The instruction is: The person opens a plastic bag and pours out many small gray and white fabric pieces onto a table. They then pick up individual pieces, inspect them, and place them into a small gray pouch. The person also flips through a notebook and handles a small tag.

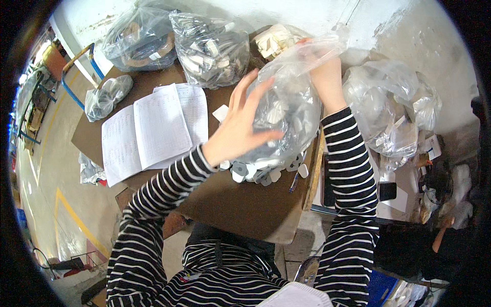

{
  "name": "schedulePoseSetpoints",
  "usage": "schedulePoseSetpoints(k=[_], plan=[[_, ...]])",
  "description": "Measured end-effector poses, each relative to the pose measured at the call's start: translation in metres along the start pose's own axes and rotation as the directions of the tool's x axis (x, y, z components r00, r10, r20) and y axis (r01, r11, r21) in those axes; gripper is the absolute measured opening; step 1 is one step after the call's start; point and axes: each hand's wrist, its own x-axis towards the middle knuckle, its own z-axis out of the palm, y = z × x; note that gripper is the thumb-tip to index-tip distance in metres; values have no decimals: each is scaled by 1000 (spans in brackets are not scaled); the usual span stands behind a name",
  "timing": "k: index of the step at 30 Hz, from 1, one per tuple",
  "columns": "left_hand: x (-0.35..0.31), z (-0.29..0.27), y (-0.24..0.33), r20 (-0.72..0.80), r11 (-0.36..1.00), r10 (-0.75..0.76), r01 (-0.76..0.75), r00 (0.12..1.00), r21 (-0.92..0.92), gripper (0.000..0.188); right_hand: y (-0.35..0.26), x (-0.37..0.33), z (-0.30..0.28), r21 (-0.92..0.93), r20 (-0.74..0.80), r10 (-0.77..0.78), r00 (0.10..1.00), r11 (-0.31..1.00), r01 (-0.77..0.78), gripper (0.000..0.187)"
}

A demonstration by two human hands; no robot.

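A clear plastic bag (294,120) stands on the brown table (245,204), with pale pieces showing through its side. My right hand (326,74) is closed on the bag's gathered upper part, its fingertips partly hidden behind the film. Beside the bag's left side, my left hand (239,123) has its fingers spread, holding nothing; whether it touches the film I cannot tell. Around the bag's foot lies a pile of small flat white and grey pieces (250,171). A pen (294,182) lies right of the pile.
An open notebook (153,130) lies at the left. Behind it stand a filled bag (209,51), a darker bag (140,41) and a small bag (108,97). More clear bags (383,102) crowd the right, above a dark phone-like object (387,191). A wall borders the back.
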Motion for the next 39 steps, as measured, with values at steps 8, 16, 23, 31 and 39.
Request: schedulePoseSetpoints(k=[8,16,23,31,39], plan=[[-131,45,-19,169,940,-309,274,936,202,109,3,5,-19,26,-90,-81,993,996,84,24],[-127,59,-33,218,898,-315,216,924,384,98,-28,10,-40,-40,-53,-214,975,976,212,26],[-102,61,-46,234,874,-410,307,881,377,104,-58,17,-54,-44,2,-128,992,991,128,23],[-107,47,-53,-14,910,-367,362,930,201,95,-49,21,-95,-13,-53,-163,985,987,162,29],[-15,8,-42,-434,964,-203,101,878,-247,101,-35,-17,-124,296,-356,60,933,954,51,41]])
